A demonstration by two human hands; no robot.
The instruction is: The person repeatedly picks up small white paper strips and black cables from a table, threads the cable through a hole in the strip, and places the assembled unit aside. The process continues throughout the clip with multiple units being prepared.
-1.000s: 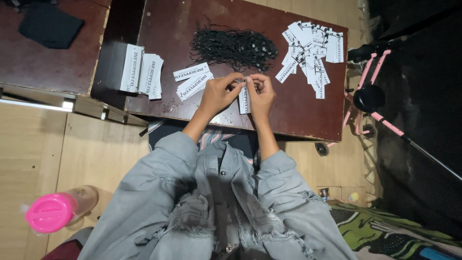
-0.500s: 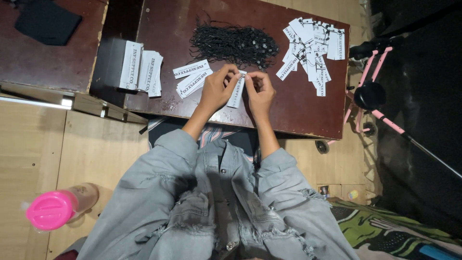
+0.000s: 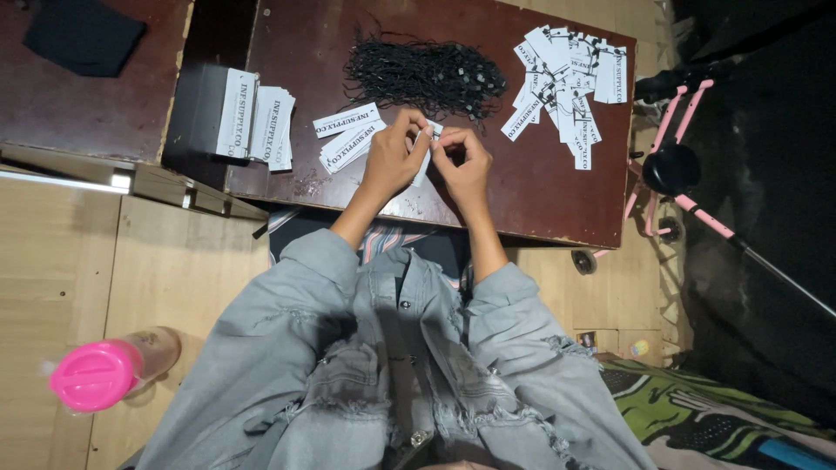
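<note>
A dark red-brown table with a worn, scuffed top sits in front of the seated person, whose grey denim jacket is frayed and ripped at the pockets. On the tabletop lies a tangled heap of thin black strings, wiry and matted. To its right is a loose pile of white paper tags, narrow rectangles with dark print, some already carrying black loops. Two or three more tags lie flat just left of the hands, and a neater stack of white tags rests on a dark box at the table's left edge.

Both hands meet over the middle of the table, near its front edge. The left hand is curled, fingers pinched onto one white tag, which stands between the two hands just above the tabletop. The right hand is likewise closed in a pinch at the tag's upper end, fingertips nearly touching those of the left. Whether a string runs through the fingers I cannot make out; the knuckles cover most of the tag.

A pink-capped bottle stands on the pale wooden floor at lower left. A pink-framed stand at the right is half lost in shadow.
</note>
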